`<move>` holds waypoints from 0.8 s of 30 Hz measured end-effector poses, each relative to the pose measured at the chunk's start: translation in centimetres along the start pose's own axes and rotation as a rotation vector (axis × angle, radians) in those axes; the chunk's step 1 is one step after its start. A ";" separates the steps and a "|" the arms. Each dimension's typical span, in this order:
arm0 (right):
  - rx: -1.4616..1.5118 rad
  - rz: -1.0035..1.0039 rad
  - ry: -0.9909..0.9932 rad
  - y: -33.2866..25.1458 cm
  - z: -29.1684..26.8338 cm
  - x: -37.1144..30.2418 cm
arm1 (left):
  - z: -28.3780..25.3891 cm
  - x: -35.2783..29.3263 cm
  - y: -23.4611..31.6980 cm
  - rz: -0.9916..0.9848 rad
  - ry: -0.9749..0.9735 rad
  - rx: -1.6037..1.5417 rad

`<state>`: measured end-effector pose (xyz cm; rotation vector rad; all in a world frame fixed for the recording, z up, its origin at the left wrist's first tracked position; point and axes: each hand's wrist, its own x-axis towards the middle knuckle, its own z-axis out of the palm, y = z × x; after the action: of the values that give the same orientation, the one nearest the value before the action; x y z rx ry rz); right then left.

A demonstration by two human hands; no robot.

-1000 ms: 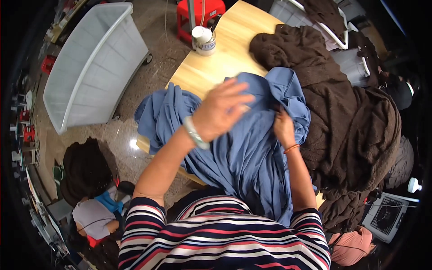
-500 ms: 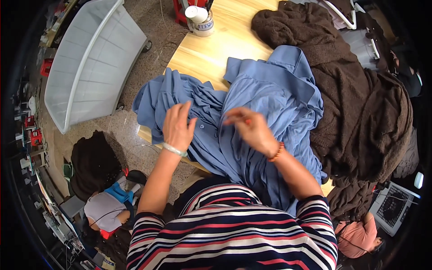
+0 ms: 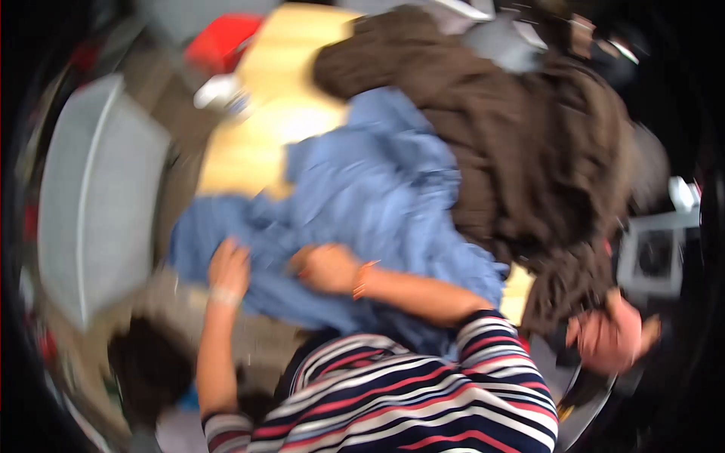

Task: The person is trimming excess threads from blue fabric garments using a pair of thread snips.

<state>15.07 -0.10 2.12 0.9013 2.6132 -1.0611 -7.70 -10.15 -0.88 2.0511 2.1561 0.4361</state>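
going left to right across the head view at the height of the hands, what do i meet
Grey bin, left hand, right hand, orange bracelet, brown cloth; the blue cloth is left out, as it spreads behind both hands.

The garment [image 3: 362, 189] lies on the table [image 3: 260, 140], cloth heap [image 3: 498, 128] right, bin [image 3: 121, 204] left.

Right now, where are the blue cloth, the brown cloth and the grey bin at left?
Blue cloth [image 3: 359, 196]: head view, middle of its spread-out part.
Brown cloth [image 3: 510, 143]: head view, middle of the heap.
Grey bin [image 3: 124, 192]: head view, side wall facing the table.
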 end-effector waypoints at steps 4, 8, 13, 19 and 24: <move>0.180 -0.234 0.197 -0.2 5.3 2.3 | 0.3 -1.9 -1.0 -0.021 0.061 -0.035; 0.298 -0.134 0.188 0.3 3.1 0.5 | -1.6 -0.2 -0.1 -0.011 0.136 -0.224; 0.277 -0.150 0.084 -0.2 0.5 0.0 | -5.1 -0.6 -0.2 -0.049 0.348 -0.237; 0.065 -0.380 0.522 -3.3 -0.5 -1.6 | -3.3 -5.0 -1.7 -0.287 0.451 -0.324; -0.121 -0.566 0.432 -5.8 3.4 -2.2 | 1.2 -8.4 -2.1 -0.582 0.531 -0.579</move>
<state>13.17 -6.71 3.79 0.3937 3.3764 -0.8670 -8.76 -18.39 -3.50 1.0170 2.3516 1.4186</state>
